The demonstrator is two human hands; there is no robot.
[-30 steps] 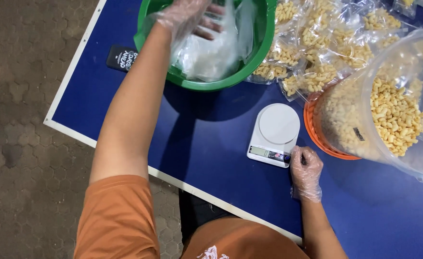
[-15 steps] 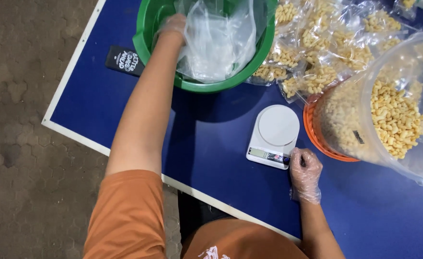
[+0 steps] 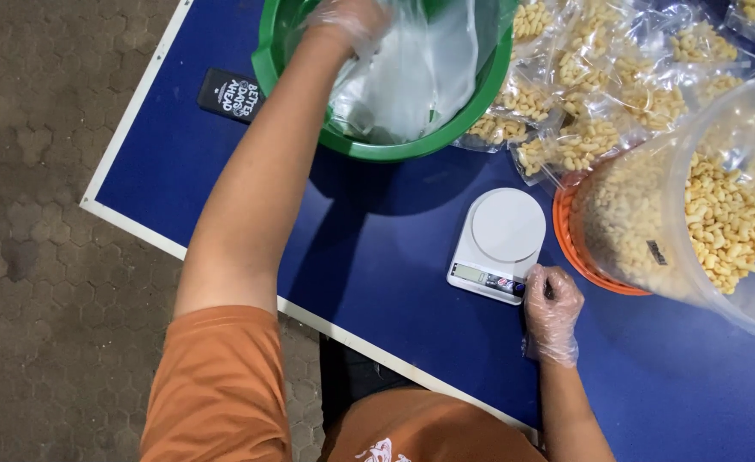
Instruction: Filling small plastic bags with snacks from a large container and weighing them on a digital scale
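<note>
The gloved left hand is blurred inside the green basin at the table's far edge, fingers sunk among the empty clear bags; whether they have closed on 1 I cannot tell. The gloved right hand rests on the blue table, fingers curled, fingertips touching the near right corner of the white kitchen scale, holding nothing. Just right of the scale, a clear sack of yellow puffed snacks sits in an orange bowl. Best to pinch only 1 bag by its mouth and lift it clear, so neighbours don't cling, keeping the scale's pan bare.
</note>
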